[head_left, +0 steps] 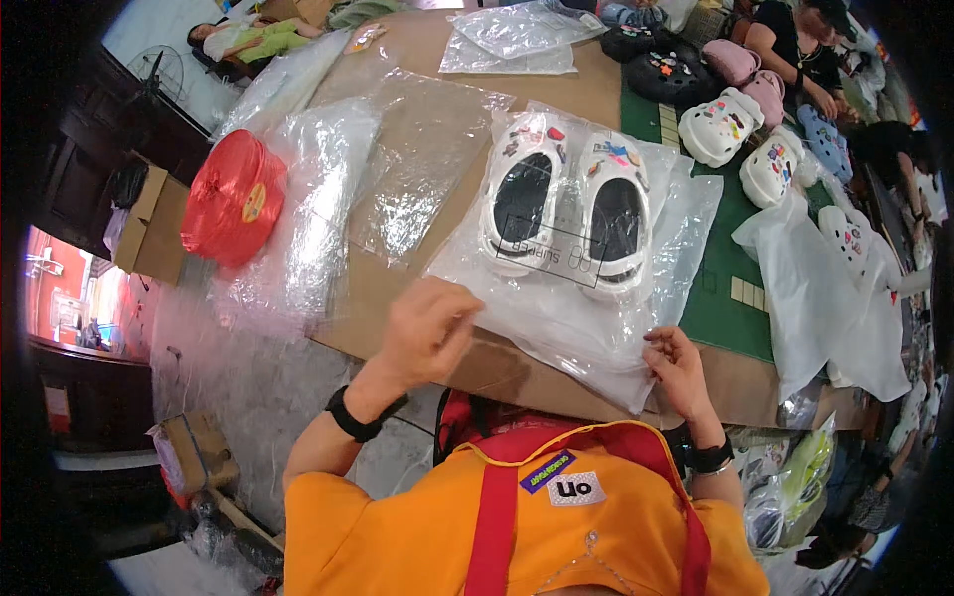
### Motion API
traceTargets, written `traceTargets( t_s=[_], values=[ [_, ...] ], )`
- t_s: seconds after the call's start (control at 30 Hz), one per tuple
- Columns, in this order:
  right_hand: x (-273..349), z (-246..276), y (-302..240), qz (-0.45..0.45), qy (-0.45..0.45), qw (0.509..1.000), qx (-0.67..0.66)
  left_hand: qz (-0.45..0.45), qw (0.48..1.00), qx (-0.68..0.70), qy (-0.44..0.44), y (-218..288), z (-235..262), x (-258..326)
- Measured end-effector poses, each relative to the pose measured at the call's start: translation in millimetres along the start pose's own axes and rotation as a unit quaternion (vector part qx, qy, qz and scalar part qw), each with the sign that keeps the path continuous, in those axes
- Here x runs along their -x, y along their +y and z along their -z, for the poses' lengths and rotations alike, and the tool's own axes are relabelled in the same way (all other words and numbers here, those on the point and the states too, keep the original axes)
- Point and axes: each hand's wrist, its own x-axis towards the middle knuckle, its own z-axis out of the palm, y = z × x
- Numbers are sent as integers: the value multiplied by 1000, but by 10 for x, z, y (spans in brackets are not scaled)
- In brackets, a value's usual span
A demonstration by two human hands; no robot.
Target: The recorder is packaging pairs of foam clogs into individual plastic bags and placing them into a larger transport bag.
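A pair of white clogs with black insoles and colourful charms, a left clog (521, 189) and a right clog (616, 214), lies inside a clear plastic bag (566, 323) on the table. Their heels point toward me. My right hand (681, 368) pinches the bag's near right corner between thumb and fingers. At the near left edge of the bag is my left hand (429, 328), its fingers curled and slightly blurred. Whether it grips the film there is hidden.
A red roll of plastic ribbon (235, 199) sits on stacked clear bags (308, 199) at the left. More clogs (720, 127) crowd the green mat (725, 268) at the right, some in bags. A co-worker (795, 50) sits at the far right; another person (248, 42) reclines far left.
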Motion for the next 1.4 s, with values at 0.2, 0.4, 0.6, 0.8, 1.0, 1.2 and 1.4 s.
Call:
traceTargets(
  t_s=[0.2,0.4,0.6,0.8,1.0,1.2,1.4],
  values=[
    [66,-70,-85,-6,-24,998,-61,-166,980,-68,-90,383,-667,5],
    [70,-7,19,-3,4,993,-117,-250,934,-254,-2,536,-1000,-161],
    [100,-95,-52,-22,-3,973,-229,-178,949,-213,-146,375,-1237,-89],
    [49,-140,-149,-16,15,930,-366,-224,947,-232,-3,325,-1195,-228],
    [27,-203,-216,-27,-38,921,-386,-148,965,-206,-62,132,-1155,-256],
    [-108,-27,151,-69,-126,898,-415,-174,972,-119,-106,172,-880,-471],
    [-155,-410,65,-244,-334,792,-449,-231,949,-75,-200,380,-788,-305]
  ],
)
